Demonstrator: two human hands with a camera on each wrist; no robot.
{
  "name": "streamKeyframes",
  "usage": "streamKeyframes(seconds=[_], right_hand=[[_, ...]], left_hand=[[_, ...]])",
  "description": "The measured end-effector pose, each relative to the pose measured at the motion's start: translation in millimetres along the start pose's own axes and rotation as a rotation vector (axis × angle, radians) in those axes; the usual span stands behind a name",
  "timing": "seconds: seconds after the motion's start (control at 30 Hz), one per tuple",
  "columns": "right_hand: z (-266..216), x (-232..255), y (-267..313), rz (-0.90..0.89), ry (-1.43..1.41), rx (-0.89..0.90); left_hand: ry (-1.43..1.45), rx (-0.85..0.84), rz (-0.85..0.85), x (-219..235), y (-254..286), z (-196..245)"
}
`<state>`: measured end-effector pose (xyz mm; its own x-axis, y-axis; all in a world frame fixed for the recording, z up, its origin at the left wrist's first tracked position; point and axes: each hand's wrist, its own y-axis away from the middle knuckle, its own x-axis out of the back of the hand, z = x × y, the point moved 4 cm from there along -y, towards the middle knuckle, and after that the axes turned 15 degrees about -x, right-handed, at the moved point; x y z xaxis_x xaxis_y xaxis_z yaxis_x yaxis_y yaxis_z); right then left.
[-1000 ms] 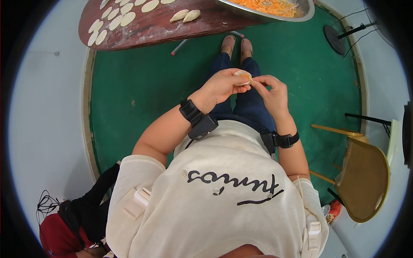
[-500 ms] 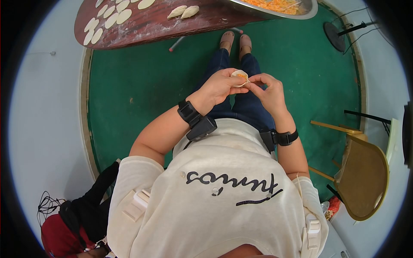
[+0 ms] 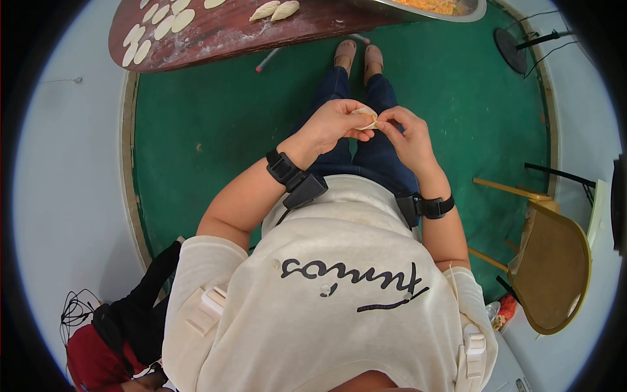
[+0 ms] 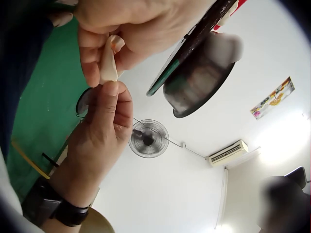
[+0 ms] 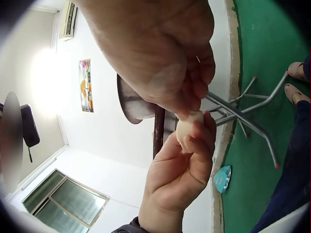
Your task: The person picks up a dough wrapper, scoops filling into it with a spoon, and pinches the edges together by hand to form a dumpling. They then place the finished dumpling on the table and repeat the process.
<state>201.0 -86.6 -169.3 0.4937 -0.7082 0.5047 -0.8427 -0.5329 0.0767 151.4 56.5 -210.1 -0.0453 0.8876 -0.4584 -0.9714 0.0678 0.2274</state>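
Over the lap in the head view, my left hand (image 3: 332,124) cradles a dumpling (image 3: 366,124), its thumb across the wrapper and its fingers curled underneath. Orange filling shows in the part-open pale wrapper. From the other side, my right hand (image 3: 408,138) pinches the wrapper's end between thumb and forefinger. In the left wrist view the dumpling (image 4: 108,63) appears folded, with an open curl at its upper end and the right thumb at its lower end. The right wrist view has its pale rounded side (image 5: 187,130) among the left fingers.
Ahead stands a dark red table (image 3: 215,49) bearing round dough wrappers (image 3: 183,21) and two shaped dumplings (image 3: 285,10). A metal bowl (image 3: 480,13) of orange filling sits at its edge. A chair (image 3: 552,268) is at the right, a fan base (image 3: 509,51) farther off.
The wrapper's opening looks narrower and less filling shows than half a second ago. Both hands keep their hold on the dumpling. The table and bowl have slid slightly up in the head view.
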Motion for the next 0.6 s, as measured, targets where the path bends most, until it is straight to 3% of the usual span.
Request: streamKeyframes(seconds=[0.17,0.3,0.4,0.47,0.5,0.53,0.57,0.6], right_hand=[[1.9,-2.2,1.7,-0.022,-0.193,-0.174],[5.1,-4.3,1.5,-0.051,-0.159,-0.189],[7.4,0.2,3.2,-0.023,-0.072,-0.097],[7.4,-0.1,4.6,-0.036,-0.070,-0.089],[7.1,-1.6,5.6,-0.041,-0.073,-0.134],[6.1,-3.4,7.3,-0.040,-0.067,-0.148],[10.5,-4.9,5.8,-0.039,0.021,-0.111],[23.8,-12.3,-1.4,-0.035,0.061,-0.066]], left_hand=[[-0.064,0.022,-0.038,1.7,1.1,4.1],[-0.079,0.037,-0.054,2.4,1.5,4.9],[0.005,-0.024,-0.085,2.4,0.2,-3.8],[-0.010,-0.028,-0.172,-6.0,3.2,-2.0],[-0.105,-0.145,-0.254,-11.0,12.2,12.3],[0.031,-0.196,-0.257,-10.7,20.3,16.1],[-0.067,-0.379,-0.265,-7.7,21.9,12.4],[-0.047,-0.277,-0.156,5.5,1.5,-21.8]])
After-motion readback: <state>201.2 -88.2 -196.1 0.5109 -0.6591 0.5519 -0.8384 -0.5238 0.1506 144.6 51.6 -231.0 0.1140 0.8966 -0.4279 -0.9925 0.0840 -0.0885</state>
